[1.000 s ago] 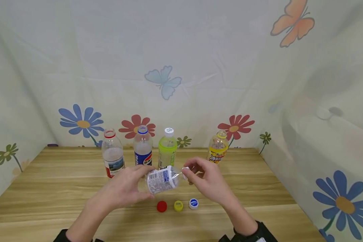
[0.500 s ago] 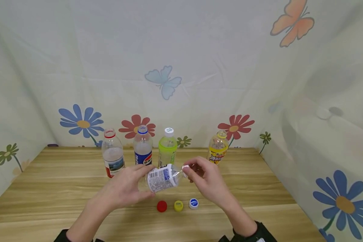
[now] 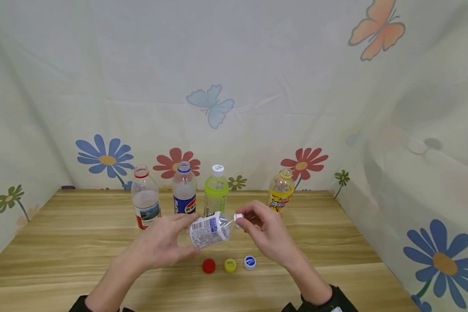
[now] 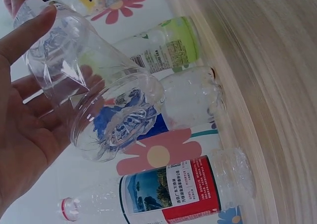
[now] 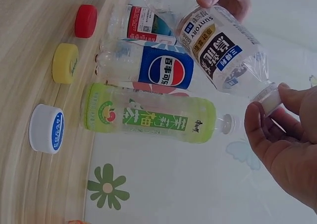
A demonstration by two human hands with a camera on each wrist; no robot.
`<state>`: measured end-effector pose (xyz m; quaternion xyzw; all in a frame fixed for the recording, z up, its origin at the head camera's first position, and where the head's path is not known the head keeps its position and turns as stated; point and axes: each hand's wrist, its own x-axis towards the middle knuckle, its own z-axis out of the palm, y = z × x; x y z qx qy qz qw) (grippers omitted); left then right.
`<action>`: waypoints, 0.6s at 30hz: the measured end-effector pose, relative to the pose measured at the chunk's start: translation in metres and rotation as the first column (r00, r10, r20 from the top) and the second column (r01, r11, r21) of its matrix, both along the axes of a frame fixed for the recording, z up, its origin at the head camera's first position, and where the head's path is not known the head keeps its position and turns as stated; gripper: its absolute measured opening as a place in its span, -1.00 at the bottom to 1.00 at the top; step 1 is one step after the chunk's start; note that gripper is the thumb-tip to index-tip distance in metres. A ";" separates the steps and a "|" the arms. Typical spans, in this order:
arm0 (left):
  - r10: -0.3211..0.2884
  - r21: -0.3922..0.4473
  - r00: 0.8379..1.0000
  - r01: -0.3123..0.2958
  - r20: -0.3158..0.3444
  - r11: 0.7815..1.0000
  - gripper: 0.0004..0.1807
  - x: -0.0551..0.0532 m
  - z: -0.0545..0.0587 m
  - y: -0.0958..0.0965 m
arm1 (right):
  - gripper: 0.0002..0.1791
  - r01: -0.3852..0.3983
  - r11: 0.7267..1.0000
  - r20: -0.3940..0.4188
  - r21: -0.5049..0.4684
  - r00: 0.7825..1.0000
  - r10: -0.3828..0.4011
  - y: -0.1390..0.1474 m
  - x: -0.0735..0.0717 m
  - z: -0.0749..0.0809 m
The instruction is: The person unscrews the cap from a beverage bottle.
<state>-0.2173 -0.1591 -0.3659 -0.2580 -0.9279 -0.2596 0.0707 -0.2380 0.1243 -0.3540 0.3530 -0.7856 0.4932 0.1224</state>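
Bottle (image 3: 209, 231) tilted sideways above the desk (image 3: 97, 238), we hold it in our left hand (image 3: 161, 242) and pinch the white cap (image 3: 238, 220) at its neck with our right hand (image 3: 270, 236).

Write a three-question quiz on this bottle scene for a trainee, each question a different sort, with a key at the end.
1. Multiple choice: The left hand holds a clear bottle. Which part of it does the right hand pinch?
A) its base
B) its white cap
C) its label

2. True or false: Among the bottles standing on the table, only the green-labelled bottle has a cap on.

3. Count: How many loose caps lie on the table?

Key: 1. B. 2. True; the other three standing bottles have open mouths. 3. Three.
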 end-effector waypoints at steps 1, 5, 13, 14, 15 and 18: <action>-0.002 -0.001 1.000 0.002 0.002 1.000 -0.17 0.000 0.000 0.000 | -0.86 -0.012 1.000 -0.009 0.002 1.000 0.012 0.000 0.000 0.000; -0.007 -0.004 1.000 0.007 0.016 1.000 -0.16 0.000 0.000 -0.001 | -0.82 -0.053 0.998 -0.052 0.014 0.997 0.054 0.001 -0.001 0.000; -0.020 0.004 0.999 0.020 0.035 1.000 -0.15 0.000 0.000 -0.004 | -0.79 -0.108 0.994 -0.113 0.029 0.987 0.110 0.002 -0.001 0.000; -0.025 0.008 0.999 0.024 0.041 1.000 -0.15 0.000 0.001 -0.004 | -0.78 -0.116 0.993 -0.120 0.029 0.986 0.118 0.002 -0.001 0.000; -0.027 0.010 0.999 0.027 0.044 1.000 -0.15 0.000 0.001 -0.004 | -0.78 -0.124 0.992 -0.127 0.031 0.984 0.127 0.002 -0.001 0.000; -0.031 0.006 0.998 0.031 0.053 1.000 -0.16 0.000 0.001 -0.005 | -0.77 -0.145 0.989 -0.142 0.039 0.979 0.150 0.004 -0.001 0.001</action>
